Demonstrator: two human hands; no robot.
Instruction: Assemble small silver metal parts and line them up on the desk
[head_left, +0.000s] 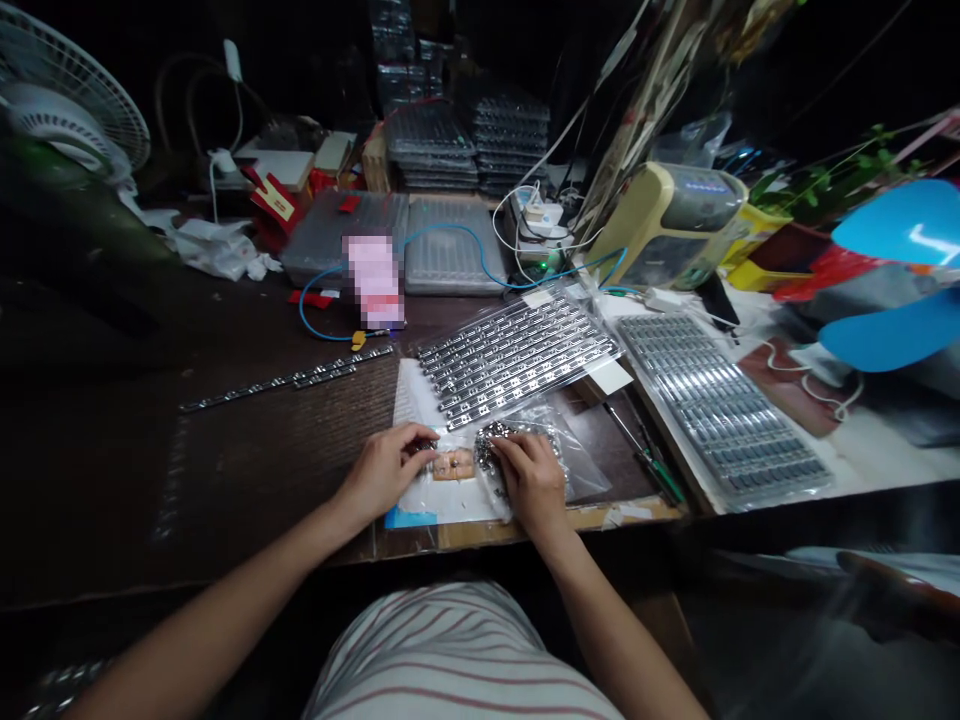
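Left hand point(386, 470), right hand point(531, 478) flanking board point(454, 464) (at desk edge point(480, 531)), tray point(517, 355) beyond

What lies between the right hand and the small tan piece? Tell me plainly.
Nothing visible blocks the way. The right hand rests on a pile of small metal parts, its fingers just beside the tan piece on the white sheet. The left hand touches the piece's other end.
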